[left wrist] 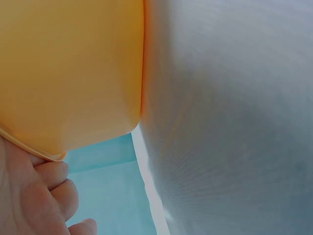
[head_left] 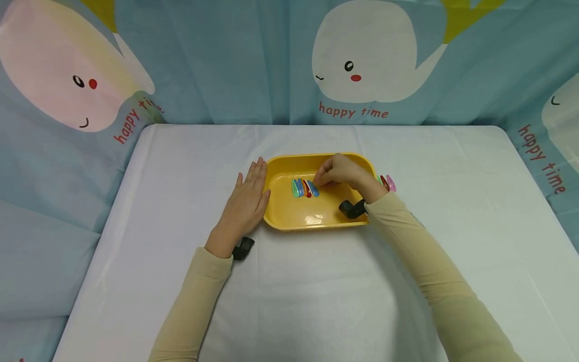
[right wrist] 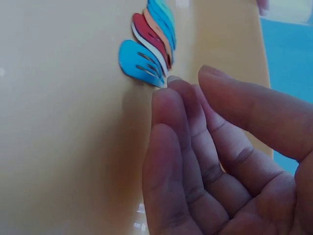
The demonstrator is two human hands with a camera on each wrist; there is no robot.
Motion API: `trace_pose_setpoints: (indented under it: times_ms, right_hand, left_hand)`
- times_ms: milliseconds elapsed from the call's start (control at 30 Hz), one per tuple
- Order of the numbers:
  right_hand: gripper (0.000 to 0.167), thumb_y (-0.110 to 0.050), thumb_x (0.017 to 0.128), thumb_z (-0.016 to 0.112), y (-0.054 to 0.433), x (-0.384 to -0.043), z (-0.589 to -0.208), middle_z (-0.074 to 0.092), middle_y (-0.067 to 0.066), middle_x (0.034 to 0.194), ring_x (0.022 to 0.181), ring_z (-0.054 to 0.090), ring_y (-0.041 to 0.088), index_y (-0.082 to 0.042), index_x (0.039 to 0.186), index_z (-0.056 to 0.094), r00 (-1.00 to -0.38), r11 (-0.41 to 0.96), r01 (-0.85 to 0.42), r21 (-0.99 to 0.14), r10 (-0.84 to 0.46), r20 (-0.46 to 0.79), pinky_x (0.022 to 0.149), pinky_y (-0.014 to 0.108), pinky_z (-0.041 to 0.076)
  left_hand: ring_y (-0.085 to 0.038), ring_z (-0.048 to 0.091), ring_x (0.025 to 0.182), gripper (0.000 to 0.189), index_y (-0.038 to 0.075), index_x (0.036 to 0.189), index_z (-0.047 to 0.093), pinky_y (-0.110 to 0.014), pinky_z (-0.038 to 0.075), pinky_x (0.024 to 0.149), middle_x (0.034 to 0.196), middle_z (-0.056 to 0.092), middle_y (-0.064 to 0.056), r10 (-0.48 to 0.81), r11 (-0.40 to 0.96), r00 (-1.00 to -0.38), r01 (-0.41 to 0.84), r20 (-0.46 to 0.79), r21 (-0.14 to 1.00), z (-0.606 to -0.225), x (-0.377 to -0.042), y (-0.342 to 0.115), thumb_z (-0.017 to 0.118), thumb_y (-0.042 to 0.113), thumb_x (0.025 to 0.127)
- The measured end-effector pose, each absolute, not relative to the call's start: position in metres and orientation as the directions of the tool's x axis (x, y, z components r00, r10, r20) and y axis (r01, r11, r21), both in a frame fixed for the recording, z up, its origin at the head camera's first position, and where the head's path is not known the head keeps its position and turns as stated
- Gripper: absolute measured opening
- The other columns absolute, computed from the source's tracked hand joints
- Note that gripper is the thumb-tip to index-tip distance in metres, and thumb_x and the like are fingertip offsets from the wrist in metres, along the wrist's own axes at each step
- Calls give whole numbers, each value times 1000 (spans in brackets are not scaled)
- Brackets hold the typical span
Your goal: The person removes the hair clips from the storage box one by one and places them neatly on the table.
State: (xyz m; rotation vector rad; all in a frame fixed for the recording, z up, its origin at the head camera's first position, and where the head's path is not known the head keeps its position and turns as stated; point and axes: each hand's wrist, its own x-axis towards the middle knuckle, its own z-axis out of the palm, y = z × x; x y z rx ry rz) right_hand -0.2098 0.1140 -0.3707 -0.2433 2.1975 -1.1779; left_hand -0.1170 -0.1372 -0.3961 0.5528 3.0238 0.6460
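Inside a yellow tray (head_left: 289, 216), several snap hair clips (head_left: 305, 188) lie side by side in a row. They are green, blue, orange, red and white. My right hand (head_left: 340, 171) reaches over the row's right end. In the right wrist view its fingertips are right at the tip of a blue hair clip (right wrist: 138, 62); the thumb stands apart from the fingers, with nothing between them. My left hand (head_left: 246, 196) lies along the tray's left side, its fingers fairly straight against the rim. Close up, those fingers touch the edge of the tray wall (left wrist: 73, 73).
More hair clips (head_left: 391, 183), among them red and pink ones, lie on the white tablecloth (head_left: 289, 301) just right of the tray, partly hidden by my right wrist. A blue curtain (head_left: 226, 65) with whales hangs behind the table. Black wrist cameras sit under both wrists.
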Motion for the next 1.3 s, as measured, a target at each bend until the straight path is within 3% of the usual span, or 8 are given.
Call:
trace_pose_setpoints:
  times_ms: [367,733,1067,1300]
  right_hand:
    - [11,-1,82,69,112,-210,-377,65,3,66,61,58,12,10,85,70,-788,622,109,-775,-421,-449,60,23,51]
    - [9,-1,80,73,109,-209,-380,63,3,65,60,61,14,7,81,70,-787,646,110,-756,-408,-463,62,25,54]
    - [11,-6,79,75,105,-209,-380,63,2,63,59,60,13,3,74,70,-805,715,33,-699,-395,-442,60,25,52]
    - [8,-1,80,73,104,-206,-378,63,5,66,60,61,16,4,74,69,-807,712,60,-699,-378,-454,62,26,54]
  left_hand:
    - [-19,0,144,61,2,151,5,-47,5,114,158,3,-8,344,853,-936,345,75,391,-397,-117,-138,33,25,102]
    - [-21,1,144,61,2,151,5,-49,6,114,158,3,-9,343,853,-937,342,70,393,-395,-116,-137,33,25,102]
    - [-20,0,144,60,2,151,4,-48,5,114,158,2,-9,343,855,-937,338,61,394,-393,-115,-137,31,27,103]
    - [-22,2,144,60,2,151,5,-50,7,114,158,3,-9,345,852,-936,345,74,394,-393,-115,-137,31,26,103]
